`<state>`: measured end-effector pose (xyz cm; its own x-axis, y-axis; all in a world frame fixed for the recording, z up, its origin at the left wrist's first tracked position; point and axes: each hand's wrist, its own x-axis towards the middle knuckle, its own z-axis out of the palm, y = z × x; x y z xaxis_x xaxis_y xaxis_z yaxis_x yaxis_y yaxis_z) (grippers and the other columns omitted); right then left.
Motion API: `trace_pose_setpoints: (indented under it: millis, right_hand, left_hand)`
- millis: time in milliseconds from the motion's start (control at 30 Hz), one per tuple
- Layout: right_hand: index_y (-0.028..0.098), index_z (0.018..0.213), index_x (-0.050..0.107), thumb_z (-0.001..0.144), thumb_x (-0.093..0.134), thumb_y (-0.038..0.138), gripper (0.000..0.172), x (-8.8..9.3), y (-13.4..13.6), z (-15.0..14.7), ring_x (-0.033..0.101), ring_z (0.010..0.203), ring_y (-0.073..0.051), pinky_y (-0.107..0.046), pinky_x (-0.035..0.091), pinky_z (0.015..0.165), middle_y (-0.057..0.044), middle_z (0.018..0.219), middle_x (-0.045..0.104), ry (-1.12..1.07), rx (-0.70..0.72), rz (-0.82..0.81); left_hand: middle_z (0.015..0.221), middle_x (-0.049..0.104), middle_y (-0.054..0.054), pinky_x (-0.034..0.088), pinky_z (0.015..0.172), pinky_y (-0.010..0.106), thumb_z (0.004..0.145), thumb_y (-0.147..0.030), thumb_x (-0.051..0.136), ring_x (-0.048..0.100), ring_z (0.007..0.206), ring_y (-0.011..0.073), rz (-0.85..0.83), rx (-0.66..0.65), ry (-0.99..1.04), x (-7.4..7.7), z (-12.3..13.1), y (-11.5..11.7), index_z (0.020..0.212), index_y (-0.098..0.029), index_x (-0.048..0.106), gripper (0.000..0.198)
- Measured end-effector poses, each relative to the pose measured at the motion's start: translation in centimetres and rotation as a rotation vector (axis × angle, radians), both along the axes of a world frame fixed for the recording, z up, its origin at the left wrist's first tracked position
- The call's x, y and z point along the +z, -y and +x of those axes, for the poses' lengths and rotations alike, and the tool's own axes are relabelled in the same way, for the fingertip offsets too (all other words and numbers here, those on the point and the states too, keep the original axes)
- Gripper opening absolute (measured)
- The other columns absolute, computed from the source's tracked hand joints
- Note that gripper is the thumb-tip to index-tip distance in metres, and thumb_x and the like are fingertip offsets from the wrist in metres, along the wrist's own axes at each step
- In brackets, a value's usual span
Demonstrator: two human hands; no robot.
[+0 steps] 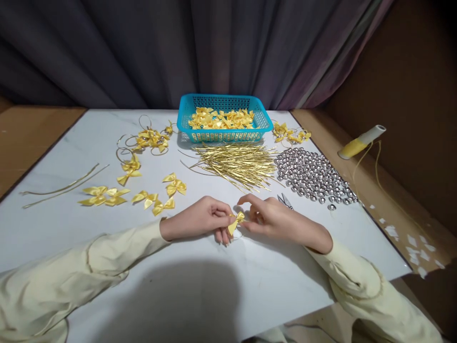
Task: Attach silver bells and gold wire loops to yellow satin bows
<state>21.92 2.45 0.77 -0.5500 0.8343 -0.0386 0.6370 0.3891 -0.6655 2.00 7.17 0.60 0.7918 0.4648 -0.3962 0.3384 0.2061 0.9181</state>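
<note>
A small yellow satin bow point(233, 225) is between the two hands, just above the near part of the white tabletop point(274, 281). The left hand point(207, 217) is the one firmly on it: its thumb and forefinger close on the bow's left side, while its other fingers curl below. The right hand point(270, 217) faces it from the other side, its forefinger arched above the bow and well parted from the thumb, which reaches toward the bow's right edge. Whether the right fingers grip the bow or the thin wire point(242, 234) curving beneath it, I cannot tell.

The bow lies tilted, its long axis running from the knot at upper right, toward the right fingers, down to a tail at lower left, under the left thumb. So the knot lies nearer the right hand, the tail nearer the left.

Scissors point(285, 201) lie just beyond the right hand. Farther out lie a heap of gold twist ties point(235, 164) and, to its right, a spread of small silver metal pieces point(310, 174). Loose bows point(164, 206) lie beyond the left forearm.
</note>
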Motion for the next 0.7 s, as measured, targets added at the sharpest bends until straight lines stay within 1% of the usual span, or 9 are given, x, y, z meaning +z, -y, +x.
trace_pose_setpoints:
  millis: [100, 167, 300, 433, 600, 700]
  right_hand:
    - [0.014, 0.101, 0.056, 0.082, 0.052, 0.023, 0.021, 0.03, -0.1, -0.03, 0.047, 0.047, -0.007, -0.019, 0.034, 0.05, -0.001, 0.069, 0.066, -0.037, 0.011, -0.002]
    - [0.015, 0.095, 0.06, 0.081, 0.053, 0.022, 0.017, 0.16, -0.15, -0.05, 0.048, 0.048, -0.007, -0.018, 0.034, 0.05, -0.001, 0.07, 0.067, -0.048, 0.006, -0.002]
    - [0.015, 0.091, 0.063, 0.08, 0.056, 0.02, 0.015, 0.39, -0.2, 0.03, 0.053, 0.052, -0.007, -0.018, 0.038, 0.052, -0.001, 0.068, 0.067, -0.083, -0.005, -0.05]
    - [0.014, 0.088, 0.063, 0.079, 0.057, 0.021, 0.013, 0.16, -0.31, 0.2, 0.055, 0.054, -0.008, -0.019, 0.04, 0.052, -0.002, 0.067, 0.066, -0.144, -0.006, -0.142]
    - [0.013, 0.083, 0.06, 0.079, 0.057, 0.024, 0.011, -0.4, -0.45, 0.27, 0.056, 0.056, -0.01, -0.019, 0.041, 0.051, -0.002, 0.064, 0.065, -0.296, -0.024, -0.338]
    - [0.013, 0.081, 0.059, 0.079, 0.057, 0.023, 0.01, -0.44, -0.4, 0.24, 0.056, 0.056, -0.01, -0.02, 0.041, 0.051, -0.002, 0.063, 0.064, -0.334, -0.047, -0.382]
  left_hand:
    - [0.068, 0.069, 0.008, 0.052, 0.058, 0.023, 0.081, -0.032, 0.057, 0.065, 0.059, 0.0145, -0.003, -0.02, 0.01, 0.05, -0.01, -0.08, 0.072, -0.01, 0.062, 0.024]
    - [0.069, 0.07, 0.009, 0.052, 0.058, 0.023, 0.081, -0.032, 0.058, 0.065, 0.06, 0.0146, -0.005, -0.036, 0.017, 0.09, -0.03, -0.14, 0.073, -0.01, 0.062, 0.023]
    - [0.068, 0.069, 0.008, 0.052, 0.058, 0.023, 0.08, -0.032, 0.059, 0.065, 0.059, 0.0149, -0.019, -0.059, 0.028, 0.11, -0.11, -0.26, 0.073, -0.01, 0.062, 0.023]
    - [0.067, 0.069, 0.008, 0.051, 0.057, 0.022, 0.082, -0.03, 0.056, 0.065, 0.06, 0.0146, -0.003, -0.082, 0.04, 0.05, -0.19, -0.29, 0.073, -0.01, 0.062, 0.023]
    - [0.069, 0.069, 0.008, 0.051, 0.057, 0.022, 0.084, -0.03, 0.052, 0.065, 0.06, 0.0144, 0.014, -0.088, 0.024, 0.2, -0.1, -0.22, 0.074, -0.011, 0.062, 0.024]
    - [0.069, 0.07, 0.008, 0.052, 0.058, 0.023, 0.084, -0.034, 0.053, 0.065, 0.06, 0.0149, 0.024, -0.078, 0.0, 0.35, -0.05, -0.13, 0.073, -0.011, 0.063, 0.027]
